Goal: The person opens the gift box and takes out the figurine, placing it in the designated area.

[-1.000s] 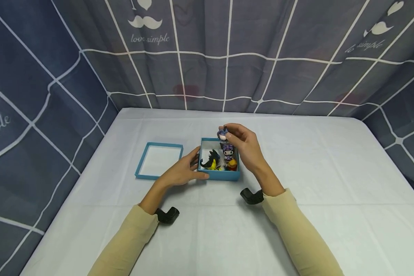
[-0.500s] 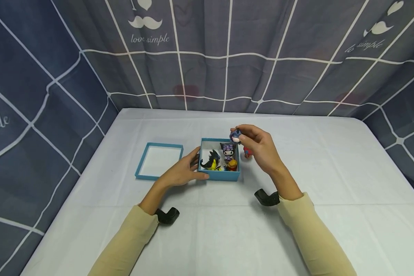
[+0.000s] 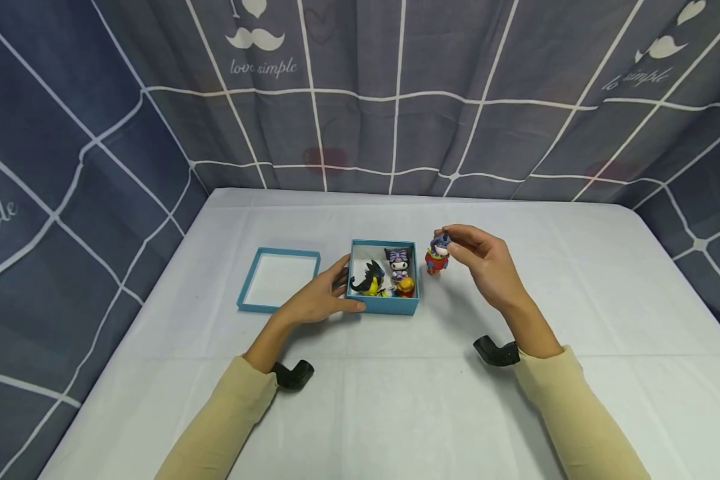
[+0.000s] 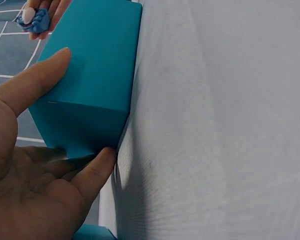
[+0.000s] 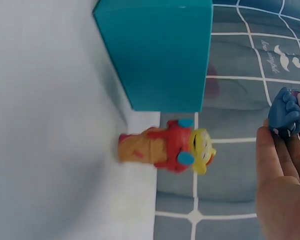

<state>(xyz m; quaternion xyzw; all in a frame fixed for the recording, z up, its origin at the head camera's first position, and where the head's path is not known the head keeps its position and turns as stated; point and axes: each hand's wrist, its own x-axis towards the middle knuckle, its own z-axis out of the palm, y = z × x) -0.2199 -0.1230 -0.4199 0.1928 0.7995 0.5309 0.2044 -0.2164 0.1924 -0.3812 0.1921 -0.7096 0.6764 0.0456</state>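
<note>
In the head view, my left hand (image 3: 313,298) holds the near left corner of an open teal box (image 3: 387,307). Its thumb lies on the near wall (image 4: 90,70) and its other fingers on the left side. Off the box's right side, my right hand (image 3: 485,265) pinches a small blue donkey figurine (image 3: 441,243) between thumb and fingers. On the cloth below, a red figurine with a yellow head (image 5: 177,145) stands upright; the donkey overlaps it in the head view. Inside the box are a figurine with a purple bow (image 3: 399,265), a black-and-yellow one (image 3: 370,277) and an orange-topped one (image 3: 405,287).
A teal-rimmed lid (image 3: 248,280) lies on its back left of the box, near the left hand. White cloth (image 3: 384,413) covers the table. Grey gridded curtains (image 3: 360,133) hang behind and at both sides. A black wrist mount (image 3: 495,352) juts from each sleeve.
My right hand has carried the donkey figurine from over the box's back edge to the right, outside the box. The red figurine has come into view. The left hand has stayed put.
</note>
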